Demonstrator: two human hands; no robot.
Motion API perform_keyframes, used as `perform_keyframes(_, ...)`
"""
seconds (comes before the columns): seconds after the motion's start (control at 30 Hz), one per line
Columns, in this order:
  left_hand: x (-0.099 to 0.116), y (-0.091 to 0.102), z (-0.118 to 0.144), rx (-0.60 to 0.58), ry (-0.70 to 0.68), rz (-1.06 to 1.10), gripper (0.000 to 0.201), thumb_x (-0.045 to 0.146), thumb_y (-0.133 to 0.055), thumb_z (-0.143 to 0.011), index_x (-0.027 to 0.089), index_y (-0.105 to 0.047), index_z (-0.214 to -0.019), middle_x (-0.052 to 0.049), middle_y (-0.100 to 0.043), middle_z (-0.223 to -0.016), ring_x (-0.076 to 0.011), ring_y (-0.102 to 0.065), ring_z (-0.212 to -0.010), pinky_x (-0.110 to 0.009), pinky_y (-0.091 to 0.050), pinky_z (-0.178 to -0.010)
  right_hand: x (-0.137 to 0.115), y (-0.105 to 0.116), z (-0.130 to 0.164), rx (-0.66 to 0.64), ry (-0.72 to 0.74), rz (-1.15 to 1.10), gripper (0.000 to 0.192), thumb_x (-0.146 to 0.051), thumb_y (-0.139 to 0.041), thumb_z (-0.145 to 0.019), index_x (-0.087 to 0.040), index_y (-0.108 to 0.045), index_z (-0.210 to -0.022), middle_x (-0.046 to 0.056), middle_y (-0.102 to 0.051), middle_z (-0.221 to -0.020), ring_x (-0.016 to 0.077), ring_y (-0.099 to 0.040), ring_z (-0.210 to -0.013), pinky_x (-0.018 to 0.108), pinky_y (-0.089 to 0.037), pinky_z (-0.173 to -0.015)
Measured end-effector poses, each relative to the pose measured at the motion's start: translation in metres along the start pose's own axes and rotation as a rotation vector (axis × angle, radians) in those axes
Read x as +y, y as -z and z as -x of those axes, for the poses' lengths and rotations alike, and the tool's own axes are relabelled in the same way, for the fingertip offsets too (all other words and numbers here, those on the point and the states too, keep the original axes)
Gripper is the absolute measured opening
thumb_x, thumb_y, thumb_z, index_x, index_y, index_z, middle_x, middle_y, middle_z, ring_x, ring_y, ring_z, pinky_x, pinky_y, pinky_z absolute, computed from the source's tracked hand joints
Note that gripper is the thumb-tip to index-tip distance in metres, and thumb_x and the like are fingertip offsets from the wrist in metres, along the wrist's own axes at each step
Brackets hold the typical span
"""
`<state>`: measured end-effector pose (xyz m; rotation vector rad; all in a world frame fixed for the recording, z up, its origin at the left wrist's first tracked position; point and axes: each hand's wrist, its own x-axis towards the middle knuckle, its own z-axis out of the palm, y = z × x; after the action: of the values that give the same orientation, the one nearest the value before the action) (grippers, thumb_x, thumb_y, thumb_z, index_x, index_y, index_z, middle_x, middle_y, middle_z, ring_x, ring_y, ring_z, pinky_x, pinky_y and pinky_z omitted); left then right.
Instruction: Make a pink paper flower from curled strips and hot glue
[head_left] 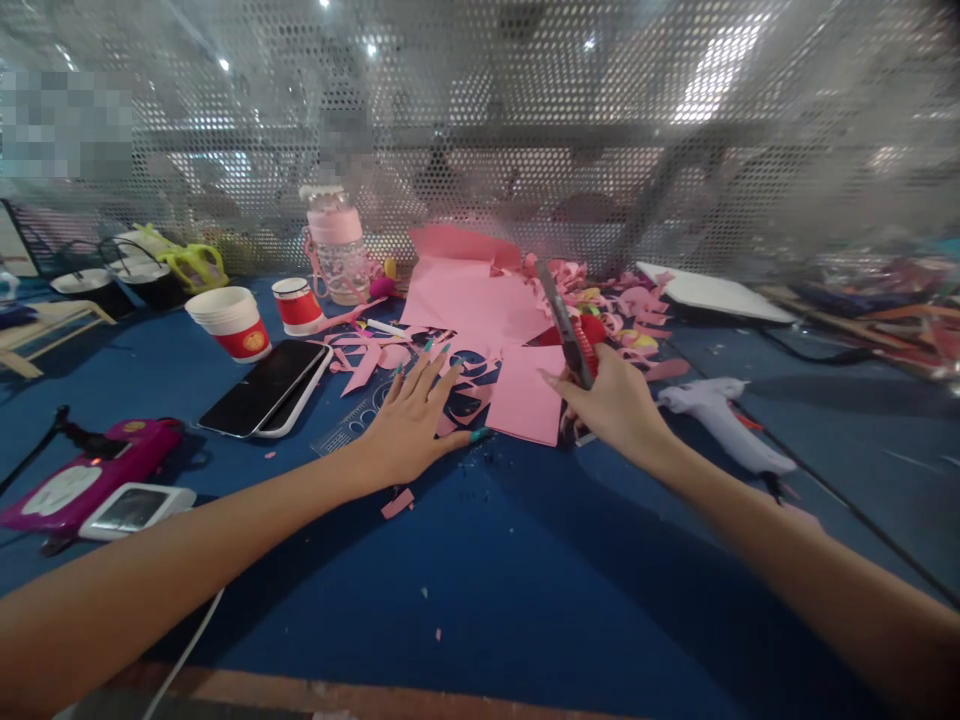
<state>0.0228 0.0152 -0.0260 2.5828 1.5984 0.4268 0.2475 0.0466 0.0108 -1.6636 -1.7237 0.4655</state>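
Pressing pink scraps with spread left hand; right hand grips scissors at sheet edge.

Pink paper sheet flat on blue table; scissors upright at its right edge.

Two red-and-white paper cups stood at ten o'clock, a stacked one and a smaller one. Two smartphones lay stacked beside them. One white glue gun lay at three o'clock, one pink plastic bottle at eleven.
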Motion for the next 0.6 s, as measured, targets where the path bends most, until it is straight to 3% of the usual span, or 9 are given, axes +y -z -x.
perform_keyframes(0.2, 0.003, 0.001, -0.006, 0.102, -0.02, -0.108, 0.059, 0.052, -0.032, -0.085, 0.025, -0.025, -0.137, -0.011, -0.017, -0.147, -0.029, -0.006, -0.136, -0.052, -0.013, -0.106, -0.001, 0.001, 0.0, 0.055, -0.006, -0.252, 0.032, -0.035, -0.07, -0.06, -0.024, -0.041, -0.069, -0.004, -0.049, -0.046, 0.0141, -0.047, -0.034, 0.029, -0.038, -0.036)
perform_keyframes(0.33, 0.002, 0.0, -0.008, 0.1, 0.035, -0.133, 0.06, 0.054, -0.033, -0.084, 0.024, -0.028, -0.136, -0.014, -0.02, -0.145, -0.0315, -0.008, -0.135, -0.055, -0.014, -0.105, 0.002, -0.001, -0.003, 0.078, -0.022, -0.382, 0.035, -0.037, -0.072, -0.058, -0.024, -0.041, -0.068, -0.005, -0.045, -0.04, 0.0131, -0.044, -0.032, 0.029, -0.035, -0.034)
perform_keyframes(0.47, -0.005, -0.003, -0.007, 0.104, 0.039, -0.094, 0.061, 0.052, -0.035, -0.084, 0.023, -0.025, -0.136, -0.014, -0.017, -0.146, -0.0324, -0.007, -0.135, -0.057, -0.013, -0.104, 0.0, -0.004, -0.001, 0.001, -0.072, -0.478, 0.039, -0.041, -0.072, -0.058, -0.025, -0.037, -0.064, -0.008, -0.04, -0.036, 0.0117, -0.04, -0.029, 0.027, -0.031, -0.03)
perform_keyframes(0.6, -0.006, 0.001, 0.0, 0.018, 0.029, -0.008, 0.063, 0.056, -0.032, -0.083, 0.027, -0.021, -0.138, -0.012, -0.014, -0.147, -0.0336, -0.003, -0.135, -0.059, -0.012, -0.103, -0.002, -0.006, 0.003, -0.042, -0.087, -0.498, 0.04, -0.041, -0.071, -0.059, -0.025, -0.034, -0.062, -0.008, -0.04, -0.034, 0.0112, -0.039, -0.027, 0.026, -0.031, -0.028)
